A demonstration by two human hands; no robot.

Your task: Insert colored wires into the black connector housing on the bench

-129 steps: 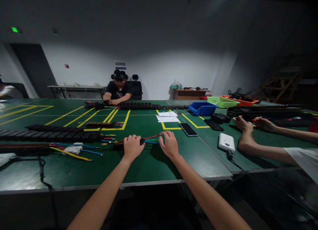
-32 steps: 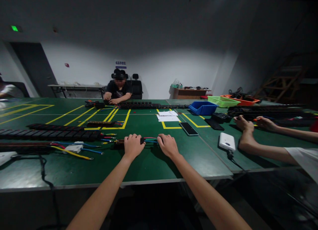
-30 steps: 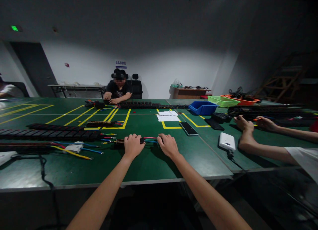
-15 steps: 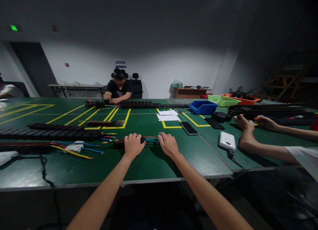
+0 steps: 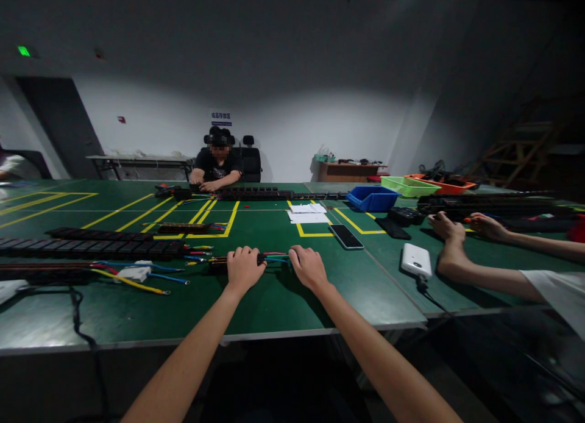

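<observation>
We are working at a green tabletop point(image 5: 365, 295). At its far side a co-worker point(image 5: 218, 164) in black is sitting with both forearms on it. At our right, another person in a white sleeve point(image 5: 555, 289) is keeping two hands close together, beside dark parts.

A long black rail point(image 5: 114, 247) is lying at our left, and a blue bin point(image 5: 372, 199) is standing farther away, to the right of the middle. Papers point(image 5: 308, 214) are lying beyond our hands, within reach of the yellow tape.

Our left hand point(image 5: 245, 269) is covering the middle of a dark strip point(image 5: 217, 268), and its fingers are gripping it from above. This strip is lying flat on the tabletop, in front of us, and is pointing from left to right.

Our right hand point(image 5: 308, 267) is staying just beside, with curled fingers at the far ends of the wires; we cannot tell if they are pinching.

A white device point(image 5: 415, 259) and, nearer to the papers, a phone point(image 5: 346, 237) are lying at our right.

Thin red, green and blue wires point(image 5: 275, 253) are running between our two hands, coming from the right end of the strip.
</observation>
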